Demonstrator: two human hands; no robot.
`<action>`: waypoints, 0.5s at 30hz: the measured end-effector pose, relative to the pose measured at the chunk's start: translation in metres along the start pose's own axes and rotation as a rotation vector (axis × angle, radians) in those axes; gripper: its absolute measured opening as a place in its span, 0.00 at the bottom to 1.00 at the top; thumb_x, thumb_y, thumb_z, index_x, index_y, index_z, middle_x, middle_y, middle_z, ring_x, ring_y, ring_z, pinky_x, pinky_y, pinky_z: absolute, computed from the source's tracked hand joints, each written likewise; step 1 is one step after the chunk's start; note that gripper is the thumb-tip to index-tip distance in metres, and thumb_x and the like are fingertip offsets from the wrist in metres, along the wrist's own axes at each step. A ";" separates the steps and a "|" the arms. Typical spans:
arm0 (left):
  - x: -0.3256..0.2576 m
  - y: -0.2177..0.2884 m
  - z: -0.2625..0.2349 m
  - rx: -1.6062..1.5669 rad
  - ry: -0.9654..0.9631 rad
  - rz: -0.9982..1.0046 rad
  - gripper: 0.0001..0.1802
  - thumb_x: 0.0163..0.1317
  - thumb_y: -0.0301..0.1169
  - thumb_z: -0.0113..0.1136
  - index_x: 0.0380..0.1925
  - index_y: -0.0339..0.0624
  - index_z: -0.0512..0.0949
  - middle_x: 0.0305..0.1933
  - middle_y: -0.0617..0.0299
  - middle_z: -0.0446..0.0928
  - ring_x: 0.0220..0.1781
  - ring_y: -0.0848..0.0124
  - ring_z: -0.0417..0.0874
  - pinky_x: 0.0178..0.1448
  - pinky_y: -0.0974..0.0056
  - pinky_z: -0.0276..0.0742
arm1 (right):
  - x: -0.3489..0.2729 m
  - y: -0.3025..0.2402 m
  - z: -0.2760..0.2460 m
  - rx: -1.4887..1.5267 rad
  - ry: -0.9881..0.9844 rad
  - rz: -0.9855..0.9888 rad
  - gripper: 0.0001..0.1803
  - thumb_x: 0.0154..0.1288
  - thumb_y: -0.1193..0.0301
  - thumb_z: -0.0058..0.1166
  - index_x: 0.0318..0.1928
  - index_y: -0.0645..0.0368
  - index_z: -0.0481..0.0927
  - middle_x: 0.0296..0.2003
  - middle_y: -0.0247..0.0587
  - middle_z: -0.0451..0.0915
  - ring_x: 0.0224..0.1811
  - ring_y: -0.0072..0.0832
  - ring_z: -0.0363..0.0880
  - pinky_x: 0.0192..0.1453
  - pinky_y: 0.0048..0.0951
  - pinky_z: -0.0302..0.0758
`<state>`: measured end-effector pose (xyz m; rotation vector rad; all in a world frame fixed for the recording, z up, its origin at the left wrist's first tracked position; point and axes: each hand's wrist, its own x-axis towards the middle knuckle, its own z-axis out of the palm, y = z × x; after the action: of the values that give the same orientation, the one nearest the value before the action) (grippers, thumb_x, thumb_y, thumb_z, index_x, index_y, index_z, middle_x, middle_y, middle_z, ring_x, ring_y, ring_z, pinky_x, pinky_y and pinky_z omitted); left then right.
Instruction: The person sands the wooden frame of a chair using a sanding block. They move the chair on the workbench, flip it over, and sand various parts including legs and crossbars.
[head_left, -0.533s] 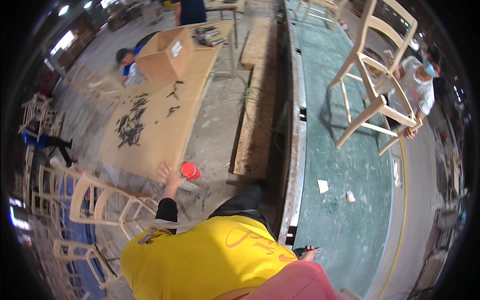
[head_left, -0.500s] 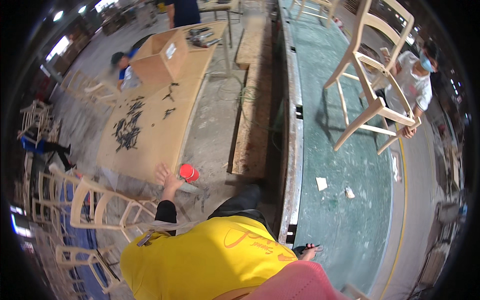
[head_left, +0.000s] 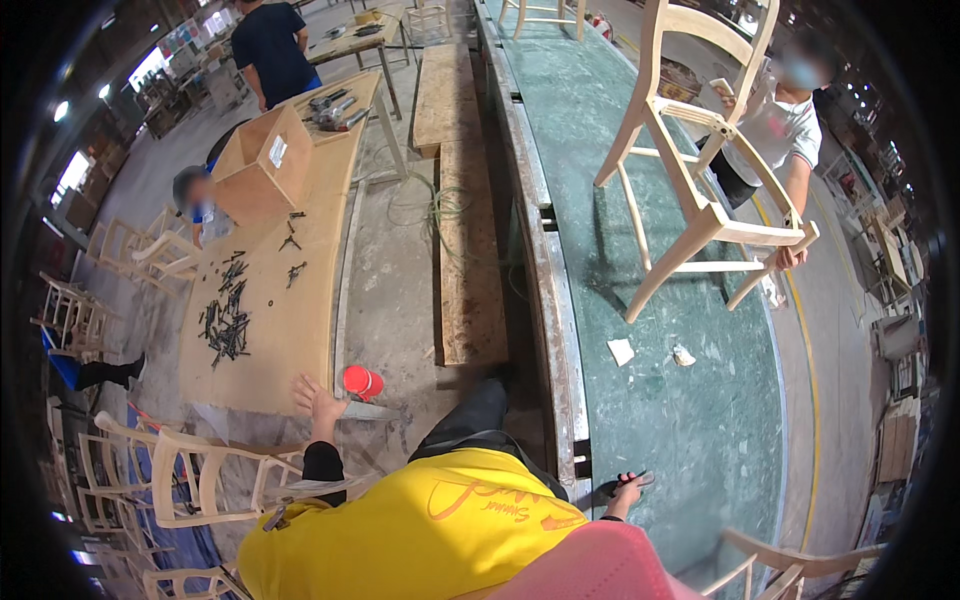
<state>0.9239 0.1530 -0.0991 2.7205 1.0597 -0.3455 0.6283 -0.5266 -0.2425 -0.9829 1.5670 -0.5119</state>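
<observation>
My left hand rests with fingers spread at the near edge of a light wooden table. Right beside it is a red cup-like container. Over the near left part of a green work surface, my right hand is closed round a small dark tool; its exact kind is too small to make out. Dark screws or bolts lie scattered on the wooden table. Farther off, an unfinished wooden chair stands on the green surface, a co-worker's hand on its seat frame.
An open wooden box and several power tools sit at the table's far end. Pale scraps lie on the green surface. Unfinished chairs crowd the left; another chair stands near right. A hose coils between the tables.
The whole view has shifted, and more of a chair shows at the lower right. My right hand reaches a little farther over the green surface. My left hand stays at the wooden table's edge.
</observation>
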 end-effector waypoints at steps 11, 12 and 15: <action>0.005 -0.002 0.004 -0.046 -0.017 0.025 0.80 0.38 0.44 0.81 0.73 0.47 0.21 0.77 0.43 0.17 0.78 0.38 0.22 0.75 0.33 0.27 | 0.011 0.002 -0.005 0.068 0.001 -0.005 0.23 0.75 0.51 0.43 0.43 0.59 0.79 0.24 0.36 0.80 0.21 0.22 0.71 0.25 0.23 0.66; 0.007 -0.003 0.005 -0.053 -0.009 0.039 0.80 0.38 0.44 0.80 0.73 0.47 0.21 0.77 0.42 0.17 0.78 0.38 0.22 0.75 0.33 0.26 | 0.013 0.005 -0.009 0.066 0.010 -0.022 0.22 0.75 0.52 0.43 0.43 0.59 0.79 0.24 0.36 0.80 0.21 0.22 0.72 0.26 0.23 0.66; 0.013 -0.006 0.013 -0.051 0.022 0.043 0.80 0.38 0.43 0.80 0.73 0.46 0.20 0.77 0.41 0.16 0.78 0.37 0.22 0.75 0.33 0.26 | 0.012 0.004 -0.003 0.064 0.008 -0.034 0.21 0.76 0.53 0.44 0.43 0.59 0.79 0.25 0.37 0.81 0.22 0.23 0.72 0.26 0.23 0.67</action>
<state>0.9274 0.1616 -0.1159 2.7036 0.9993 -0.2789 0.6246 -0.5351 -0.2517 -0.9614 1.5335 -0.5867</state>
